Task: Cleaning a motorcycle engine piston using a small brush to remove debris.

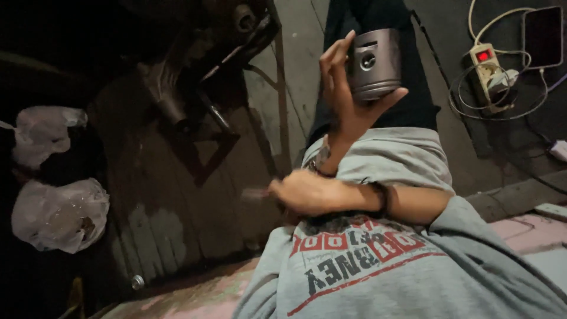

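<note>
My left hand (345,109), with a watch on its wrist, is raised over my lap and holds a grey metal piston (375,62) between fingers and thumb. The piston's pin hole faces me. My right hand (304,192) reaches across my grey printed shirt (378,266) below the left wrist. It is closed into a fist, and a small blurred object (254,194) sticks out of it to the left; what that object is cannot be told. A dark band sits on the right wrist.
Dark metal engine parts (195,77) lie on the wooden floor at upper left. Two crumpled plastic bags (59,215) sit at the far left. A power strip (485,62) with a lit red switch, cables and a phone (543,35) lie at upper right.
</note>
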